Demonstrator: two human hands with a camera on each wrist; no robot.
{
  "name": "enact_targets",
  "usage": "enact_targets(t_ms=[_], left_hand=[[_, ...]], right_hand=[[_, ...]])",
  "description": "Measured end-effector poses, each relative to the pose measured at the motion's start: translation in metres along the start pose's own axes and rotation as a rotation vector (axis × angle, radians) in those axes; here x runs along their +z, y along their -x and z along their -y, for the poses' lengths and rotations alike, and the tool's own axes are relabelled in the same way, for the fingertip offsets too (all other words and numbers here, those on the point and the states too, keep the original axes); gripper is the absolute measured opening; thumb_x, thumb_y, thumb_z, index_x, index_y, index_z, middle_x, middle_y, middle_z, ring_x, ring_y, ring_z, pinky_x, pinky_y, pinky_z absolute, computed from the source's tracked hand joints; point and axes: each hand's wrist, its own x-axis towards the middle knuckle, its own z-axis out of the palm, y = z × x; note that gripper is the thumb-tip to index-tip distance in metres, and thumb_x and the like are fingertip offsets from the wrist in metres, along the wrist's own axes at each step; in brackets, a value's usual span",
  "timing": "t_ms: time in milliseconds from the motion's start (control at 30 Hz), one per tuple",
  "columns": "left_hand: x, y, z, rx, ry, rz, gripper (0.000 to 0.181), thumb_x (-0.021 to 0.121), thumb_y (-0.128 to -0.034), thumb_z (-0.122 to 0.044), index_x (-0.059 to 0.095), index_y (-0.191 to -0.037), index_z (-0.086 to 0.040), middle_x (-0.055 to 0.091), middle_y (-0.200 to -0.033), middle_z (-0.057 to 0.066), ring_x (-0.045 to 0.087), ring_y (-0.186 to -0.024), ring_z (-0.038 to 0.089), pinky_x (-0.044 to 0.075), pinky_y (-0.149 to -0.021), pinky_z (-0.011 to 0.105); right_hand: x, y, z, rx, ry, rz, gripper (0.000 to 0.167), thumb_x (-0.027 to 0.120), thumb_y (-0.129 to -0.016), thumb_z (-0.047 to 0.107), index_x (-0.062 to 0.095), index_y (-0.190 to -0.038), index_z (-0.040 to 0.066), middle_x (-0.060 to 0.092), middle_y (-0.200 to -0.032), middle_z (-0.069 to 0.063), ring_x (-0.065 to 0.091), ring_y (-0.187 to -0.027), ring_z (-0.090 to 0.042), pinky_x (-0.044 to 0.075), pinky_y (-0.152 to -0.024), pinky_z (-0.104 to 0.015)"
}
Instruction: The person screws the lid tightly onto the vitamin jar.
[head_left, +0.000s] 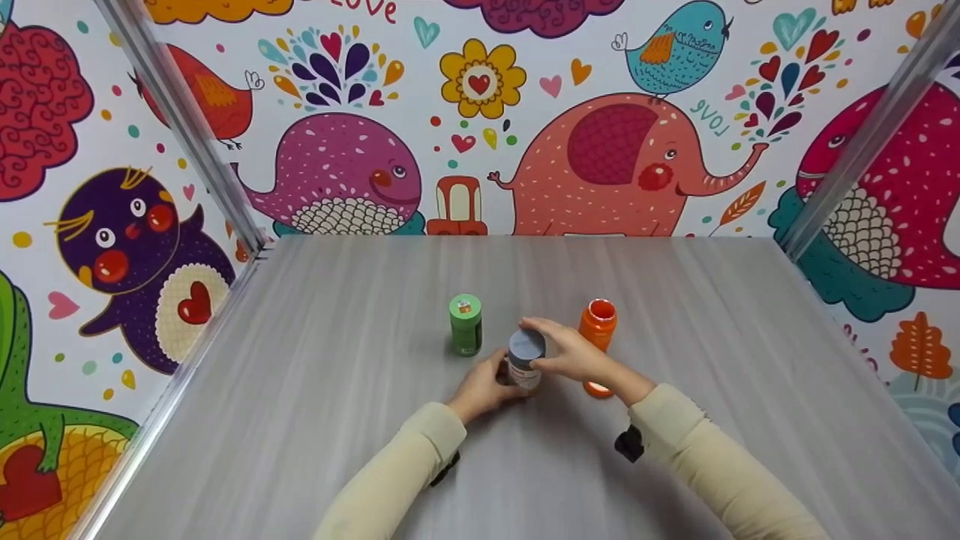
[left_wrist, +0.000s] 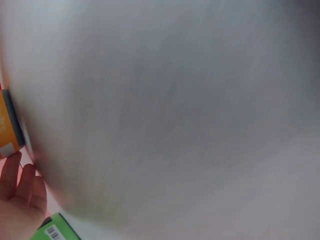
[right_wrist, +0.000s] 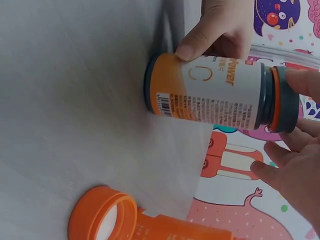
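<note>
My left hand [head_left: 484, 386] grips the lower body of a supplement bottle [head_left: 525, 375] with a white and orange label. My right hand [head_left: 574, 351] holds the bottle's dark grey lid [head_left: 527, 345] from above, thumb and fingers around its rim. In the right wrist view, an orange ring [right_wrist: 275, 100] shows between the lid [right_wrist: 286, 102] and the bottle's neck. The left thumb presses the label [right_wrist: 215, 92] near the base there. The left wrist view catches only my left hand's fingers [left_wrist: 25, 187] beside the bottle's orange side [left_wrist: 7, 127].
A green lidded bottle [head_left: 466, 330] stands to the left of my hands. An orange bottle [head_left: 598, 326] without its lid stands at the right, partly behind my right forearm. An orange lid [right_wrist: 80, 215] with a white inside lies near it. Printed walls edge the grey table [head_left: 337, 300].
</note>
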Motion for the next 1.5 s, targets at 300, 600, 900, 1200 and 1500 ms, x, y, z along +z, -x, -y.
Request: enact_targets(t_ms=[300, 600, 900, 1200, 1500], left_hand=[[0.0, 0.0, 0.002, 0.019, 0.012, -0.007, 0.056, 0.076, -0.074, -0.022, 0.05, -0.121, -0.008, 0.061, -0.109, 0.009, 0.057, -0.1, 0.021, 0.045, -0.089, 0.039], [0.0, 0.002, 0.0, 0.023, -0.013, -0.019, 0.055, 0.076, -0.0745, -0.024, 0.05, -0.121, -0.008, 0.061, -0.106, 0.009, 0.057, -0.097, 0.02, 0.046, -0.086, 0.037], [0.0, 0.001, 0.001, 0.025, -0.028, -0.032, 0.056, 0.076, -0.0738, -0.022, 0.049, -0.121, -0.006, 0.062, -0.105, 0.01, 0.057, -0.099, 0.022, 0.045, -0.088, 0.039], [0.0, 0.002, 0.001, 0.03, -0.007, -0.017, 0.055, 0.076, -0.0746, -0.022, 0.049, -0.121, -0.007, 0.061, -0.106, 0.009, 0.057, -0.1, 0.022, 0.044, -0.089, 0.039], [0.0, 0.002, 0.001, 0.039, 0.013, -0.012, 0.052, 0.075, -0.0759, -0.023, 0.05, -0.119, -0.008, 0.058, -0.116, 0.011, 0.054, -0.108, 0.023, 0.043, -0.093, 0.04]], right_hand=[[0.005, 0.001, -0.006, 0.03, -0.031, -0.054, 0.058, 0.068, -0.081, 0.012, 0.044, -0.132, 0.0, 0.049, -0.132, -0.017, 0.044, -0.12, -0.033, 0.034, -0.101, -0.049], [0.013, 0.0, -0.007, 0.017, -0.009, -0.118, 0.054, 0.07, -0.08, 0.016, 0.048, -0.126, -0.003, 0.049, -0.127, -0.02, 0.047, -0.113, -0.033, 0.038, -0.097, -0.049], [0.027, -0.001, -0.004, 0.119, -0.004, -0.27, 0.057, 0.077, -0.073, 0.021, 0.053, -0.121, -0.002, 0.053, -0.117, -0.014, 0.049, -0.105, -0.027, 0.042, -0.093, -0.045], [0.036, -0.003, 0.004, 0.204, 0.072, -0.389, 0.055, 0.08, -0.069, 0.025, 0.058, -0.112, -0.001, 0.055, -0.103, -0.01, 0.047, -0.096, -0.025, 0.044, -0.083, -0.04], [0.039, -0.007, 0.013, 0.325, 0.195, -0.396, 0.062, 0.078, -0.067, 0.042, 0.053, -0.107, 0.002, 0.052, -0.097, -0.01, 0.046, -0.09, -0.025, 0.042, -0.076, -0.036]])
